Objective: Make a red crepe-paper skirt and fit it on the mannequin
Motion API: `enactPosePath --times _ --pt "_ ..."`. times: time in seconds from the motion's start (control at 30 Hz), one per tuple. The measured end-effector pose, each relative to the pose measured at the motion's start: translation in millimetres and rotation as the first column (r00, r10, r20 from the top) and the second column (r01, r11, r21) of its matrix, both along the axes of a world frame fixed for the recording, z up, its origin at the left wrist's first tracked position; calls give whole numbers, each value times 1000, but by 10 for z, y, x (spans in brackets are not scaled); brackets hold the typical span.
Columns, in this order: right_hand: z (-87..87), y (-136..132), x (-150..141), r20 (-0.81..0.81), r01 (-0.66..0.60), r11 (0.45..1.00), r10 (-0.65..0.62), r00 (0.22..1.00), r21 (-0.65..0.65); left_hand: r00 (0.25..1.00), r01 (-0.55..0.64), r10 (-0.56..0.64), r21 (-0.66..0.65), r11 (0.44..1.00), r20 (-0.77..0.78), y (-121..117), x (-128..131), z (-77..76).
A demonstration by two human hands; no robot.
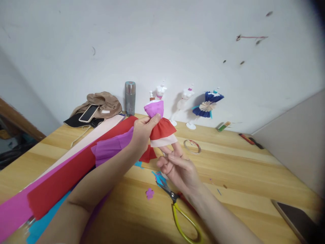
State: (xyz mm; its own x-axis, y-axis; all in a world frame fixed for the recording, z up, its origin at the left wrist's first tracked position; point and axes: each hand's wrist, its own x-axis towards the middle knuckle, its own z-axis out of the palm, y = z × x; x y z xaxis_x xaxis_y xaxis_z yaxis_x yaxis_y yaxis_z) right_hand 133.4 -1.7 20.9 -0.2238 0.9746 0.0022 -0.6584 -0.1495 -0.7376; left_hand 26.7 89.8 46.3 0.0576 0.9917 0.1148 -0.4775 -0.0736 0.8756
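My left hand point(145, 130) is closed around the waist of a small mannequin point(151, 96) in a paper dress. The dress has a purple bodice point(155, 107) and a red skirt point(164, 128) over a pale pink layer point(164, 140). Below the hem is my right hand point(181, 171), palm up. Two of its fingers stretch up to the pale layer, the others are partly bent, and no object shows in it. Yellow-handled scissors point(173, 196) lie beneath the right hand, beside blue paper scraps point(159, 178) and a purple paper flower point(149, 193).
Red point(61, 178) and purple paper strips point(110, 150) cover the left side. Behind stand a flask point(130, 98), a bare white mannequin point(186, 96) and one in a blue dress point(208, 105). A wire coil point(192, 146) lies right of centre, a dark tablet-like object point(294, 217) at lower right.
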Motion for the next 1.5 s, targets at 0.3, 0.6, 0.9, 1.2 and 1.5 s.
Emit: enactPosePath --times 0.3,0.6,0.9,1.2,1.5 --pt "-20 6 19 -20 20 1000 -20 1000 12 998 45 -45 -10 999 33 55 -26 22" --pt "-19 4 2 -37 30 1000 -30 999 -3 994 104 -103 -30 994 29 101 -50 0" --pt "-48 -7 8 -90 44 999 -46 995 -30 989 147 -147 -2 989 -7 246 -87 -107" --pt "-56 -5 18 -40 103 986 -109 993 -132 991 134 -134 -19 991 14 209 -87 -60" --pt "70 88 363 698 58 989 -137 702 136 972 228 -208 -226 947 112 401 -190 -103"
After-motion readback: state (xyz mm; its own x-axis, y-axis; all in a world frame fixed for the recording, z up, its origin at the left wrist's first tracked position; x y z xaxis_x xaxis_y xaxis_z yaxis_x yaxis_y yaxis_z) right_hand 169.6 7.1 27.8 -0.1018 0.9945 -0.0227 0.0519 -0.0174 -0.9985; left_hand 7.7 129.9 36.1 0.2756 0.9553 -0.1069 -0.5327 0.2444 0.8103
